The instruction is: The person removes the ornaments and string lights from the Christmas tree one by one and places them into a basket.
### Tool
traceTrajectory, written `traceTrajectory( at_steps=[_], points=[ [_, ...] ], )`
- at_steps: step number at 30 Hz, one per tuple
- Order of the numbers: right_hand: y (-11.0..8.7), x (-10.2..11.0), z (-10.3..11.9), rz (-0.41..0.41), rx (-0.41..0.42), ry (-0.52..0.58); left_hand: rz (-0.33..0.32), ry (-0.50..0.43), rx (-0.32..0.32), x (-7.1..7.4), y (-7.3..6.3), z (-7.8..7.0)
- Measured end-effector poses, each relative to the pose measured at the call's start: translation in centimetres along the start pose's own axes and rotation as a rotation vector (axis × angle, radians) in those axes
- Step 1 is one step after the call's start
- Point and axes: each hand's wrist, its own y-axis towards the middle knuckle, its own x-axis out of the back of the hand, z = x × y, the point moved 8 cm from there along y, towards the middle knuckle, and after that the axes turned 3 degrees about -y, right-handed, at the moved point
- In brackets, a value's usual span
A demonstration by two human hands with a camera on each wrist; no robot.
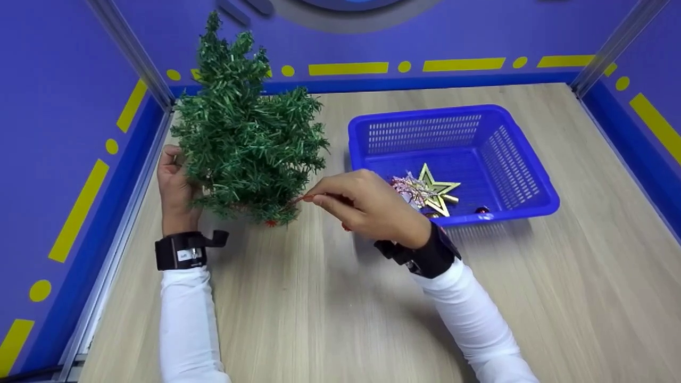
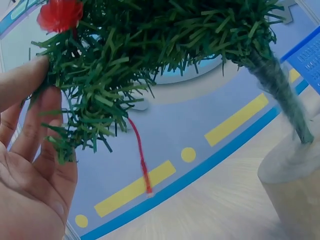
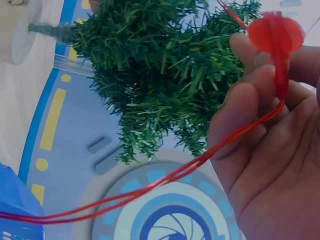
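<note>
A small green artificial Christmas tree (image 1: 245, 133) stands at the left of the table. My right hand (image 1: 375, 207) pinches a thin red light-string wire (image 3: 192, 165) at the tree's lower right branches. On that wire, a red bulb cover (image 3: 276, 36) overlaps the right fingers in the right wrist view. At the tree's left side, my left hand (image 1: 178, 189) holds a branch tip between thumb and fingers. Another red bulb cover (image 2: 60, 15) sits among the needles above the left thumb, and a red wire end (image 2: 142, 160) dangles below the branches.
Right of the tree is a blue plastic basket (image 1: 425, 113). Inside lie a gold star (image 1: 439, 190), a sparkly pinkish ornament (image 1: 410, 187) and a small dark red ball (image 1: 482, 210). The tree's pale pot (image 2: 295, 185) rests on the table. Blue-purple panels (image 1: 346, 48) enclose the table's back and sides.
</note>
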Motion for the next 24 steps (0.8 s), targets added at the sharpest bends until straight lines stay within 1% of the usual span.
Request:
traceTrajectory(
  at_steps=[1,3,4,7,8,9,11,14,17,20,22,24],
  points=[
    [0.0,-0.1,0.1,0.020,0.009,-0.001,0.001,-0.018,-0.005,0.0,0.0,0.0],
    [-0.2,-0.4,0.3,0.075,0.020,-0.013,0.002,-0.008,-0.022,0.1,-0.1,-0.1],
    [-0.2,-0.6,0.4,0.105,0.022,-0.022,0.001,0.012,-0.033,0.2,-0.1,-0.1],
    [-0.5,-1.2,0.5,0.185,0.028,-0.056,-0.010,0.011,-0.043,0.4,-0.1,-0.1],
    [-0.5,-1.4,0.6,0.204,0.027,-0.065,-0.009,0.020,-0.049,0.5,-0.1,-0.1],
    [-0.6,-1.7,0.6,0.219,0.028,-0.074,-0.009,0.005,-0.046,0.5,-0.1,0.0],
    [-0.7,-2.3,0.9,0.249,0.039,-0.089,-0.004,0.008,-0.049,0.6,-0.2,0.0],
    [-0.7,-3.6,1.3,0.291,0.064,-0.121,0.016,-0.007,-0.049,0.7,-0.2,0.0],
    [-0.5,-4.9,1.8,0.321,0.094,-0.151,0.036,-0.025,-0.049,0.6,-0.2,-0.1],
    [-0.5,-6.0,2.5,0.332,0.130,-0.176,0.056,-0.072,-0.038,0.4,-0.2,-0.1],
    [-0.5,-6.4,3.0,0.333,0.161,-0.174,0.062,-0.089,-0.032,0.2,-0.2,-0.1],
    [-0.5,-6.5,3.5,0.314,0.195,-0.162,0.070,-0.073,-0.037,0.0,-0.1,-0.2]
  ],
)
